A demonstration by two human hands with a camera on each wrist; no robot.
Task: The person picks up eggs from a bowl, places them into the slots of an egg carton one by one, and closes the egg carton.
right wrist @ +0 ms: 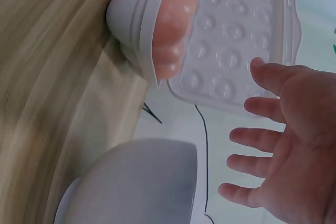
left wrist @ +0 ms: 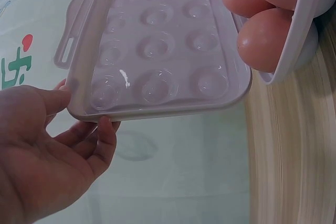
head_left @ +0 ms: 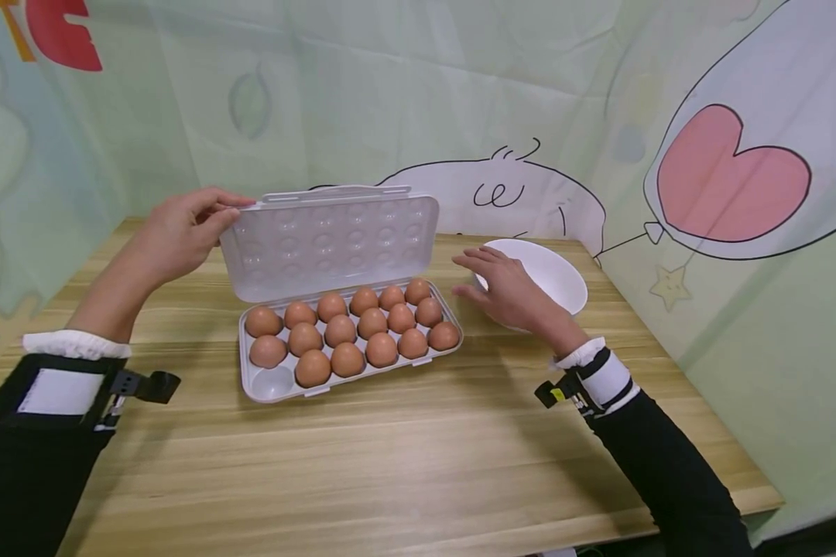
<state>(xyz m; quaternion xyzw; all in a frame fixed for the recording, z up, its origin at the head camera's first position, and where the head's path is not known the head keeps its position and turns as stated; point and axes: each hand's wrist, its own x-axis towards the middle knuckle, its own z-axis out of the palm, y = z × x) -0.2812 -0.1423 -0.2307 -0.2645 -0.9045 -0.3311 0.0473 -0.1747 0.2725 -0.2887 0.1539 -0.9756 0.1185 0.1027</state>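
Note:
A white plastic egg box (head_left: 272,381) lies on the table with its hinged lid (head_left: 330,246) raised. Brown eggs (head_left: 340,330) fill its cups in rows, apart from a bare cup at the front left corner. At the lid's upper left corner, my left hand (head_left: 174,236) pinches the edge between thumb and fingers, seen closer in the left wrist view (left wrist: 68,150). My right hand (head_left: 505,290) hovers right of the box with fingers spread and nothing in it. It overlaps the near left side of a white bowl (head_left: 560,278) in the head view.
The wooden table (head_left: 362,464) ends at a front edge and a right edge. Behind and beside it hangs a pale green printed cloth (head_left: 320,93) with cartoon drawings, close to the table's back edge.

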